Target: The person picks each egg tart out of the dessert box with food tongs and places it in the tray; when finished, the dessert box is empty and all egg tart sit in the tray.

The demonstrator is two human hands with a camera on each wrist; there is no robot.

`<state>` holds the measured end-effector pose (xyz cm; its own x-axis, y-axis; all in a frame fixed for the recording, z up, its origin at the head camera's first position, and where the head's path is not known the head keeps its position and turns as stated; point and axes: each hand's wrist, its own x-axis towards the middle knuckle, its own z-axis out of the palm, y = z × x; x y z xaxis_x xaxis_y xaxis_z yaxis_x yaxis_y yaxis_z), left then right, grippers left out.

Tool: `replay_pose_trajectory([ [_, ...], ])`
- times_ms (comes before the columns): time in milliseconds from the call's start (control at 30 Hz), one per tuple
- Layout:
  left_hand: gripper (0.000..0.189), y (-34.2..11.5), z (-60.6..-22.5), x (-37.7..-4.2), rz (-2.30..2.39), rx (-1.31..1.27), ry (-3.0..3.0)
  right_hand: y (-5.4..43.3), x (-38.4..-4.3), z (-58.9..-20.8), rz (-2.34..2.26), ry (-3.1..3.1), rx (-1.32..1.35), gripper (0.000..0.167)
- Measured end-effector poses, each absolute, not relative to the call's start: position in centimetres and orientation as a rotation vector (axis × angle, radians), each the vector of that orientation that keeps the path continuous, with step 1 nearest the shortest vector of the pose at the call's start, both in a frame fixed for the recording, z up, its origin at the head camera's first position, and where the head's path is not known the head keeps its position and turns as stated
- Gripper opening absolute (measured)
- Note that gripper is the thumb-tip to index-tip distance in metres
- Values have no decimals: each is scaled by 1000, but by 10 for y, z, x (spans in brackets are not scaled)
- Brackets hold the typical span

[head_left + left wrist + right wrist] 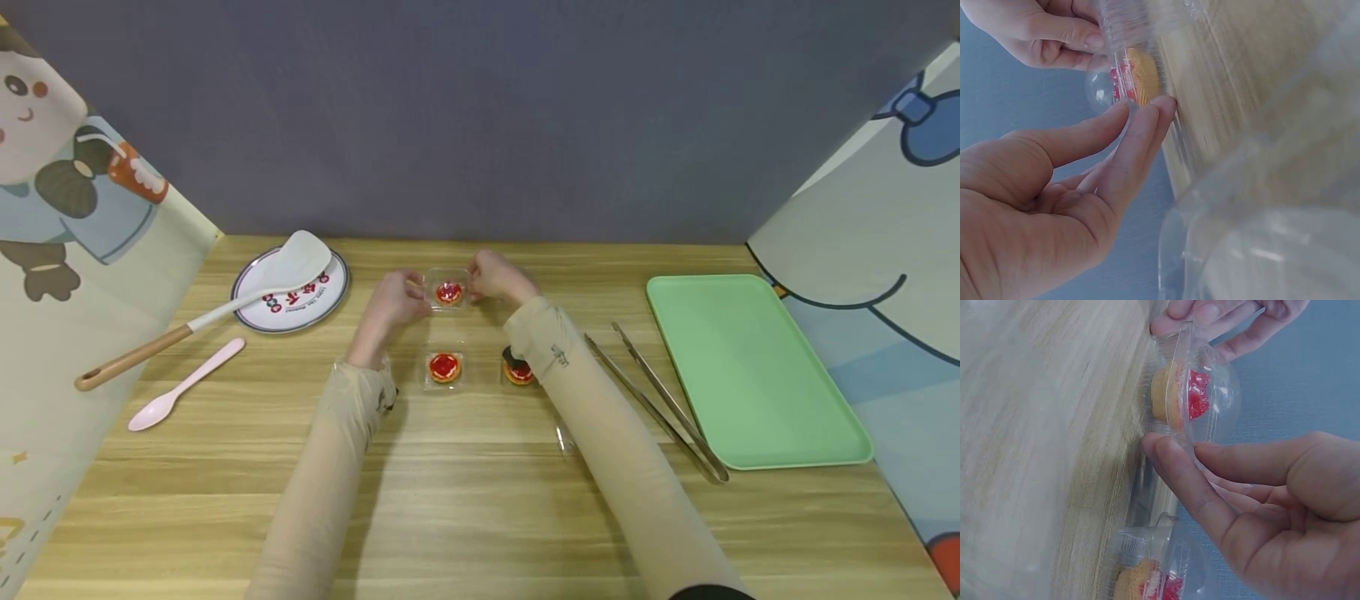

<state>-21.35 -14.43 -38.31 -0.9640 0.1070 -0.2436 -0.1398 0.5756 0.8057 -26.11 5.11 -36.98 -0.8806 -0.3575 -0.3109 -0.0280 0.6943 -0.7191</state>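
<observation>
A small clear plastic container (448, 290) with a red-topped tart (448, 292) stands on the wooden table (480, 500), far from me. My left hand (408, 293) pinches its left edge, and my right hand (480, 279) pinches its right edge. In the left wrist view, my left hand's (1141, 109) thumb and fingers close on the container's rim beside the tart (1138, 78). In the right wrist view, my right hand (1169, 444) pinches the rim under the tart (1179, 394). Two more boxed tarts (444, 367) (517, 371) sit nearer to me.
A white plate (330, 287) carries a white rice paddle (225, 308) at the back left, with a pink spoon (183, 385) in front of it. Metal tongs (656, 400) lie to the right beside a green tray (750, 367). Printed panels wall both sides.
</observation>
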Motion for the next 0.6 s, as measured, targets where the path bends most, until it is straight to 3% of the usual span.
replay_pose_trajectory([
  [600, 52, -146, -382, -211, 1412, -73, 2492, 47, -266, -371, -931, 2519, -321, 45],
])
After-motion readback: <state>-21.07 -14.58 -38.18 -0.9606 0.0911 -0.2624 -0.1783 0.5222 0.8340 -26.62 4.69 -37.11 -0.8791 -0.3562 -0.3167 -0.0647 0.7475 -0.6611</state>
